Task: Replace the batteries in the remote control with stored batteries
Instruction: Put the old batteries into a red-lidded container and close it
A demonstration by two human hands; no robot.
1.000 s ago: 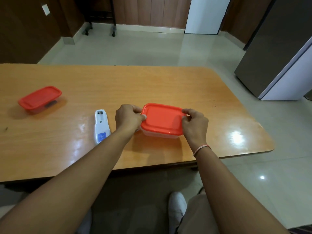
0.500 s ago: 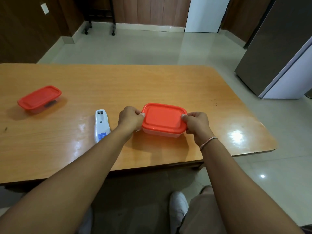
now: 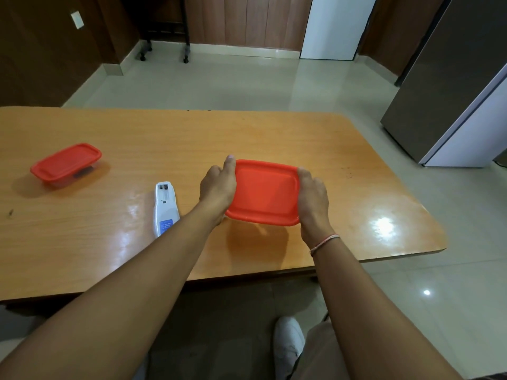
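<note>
Over the wooden table, both hands grip a red-lidded box by its short sides, left hand, right hand. Its contents are hidden under the lid. Just left lies the white remote, battery bay open. A second red box sits far left, contents blurry.

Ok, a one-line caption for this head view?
Both hands, left and right, grip a red-lidded container above the table; open-backed remote alongside.

Contents of held red-lid box hidden by lid and both hands. Far box contents blurred. Remote label unreadable.
</note>
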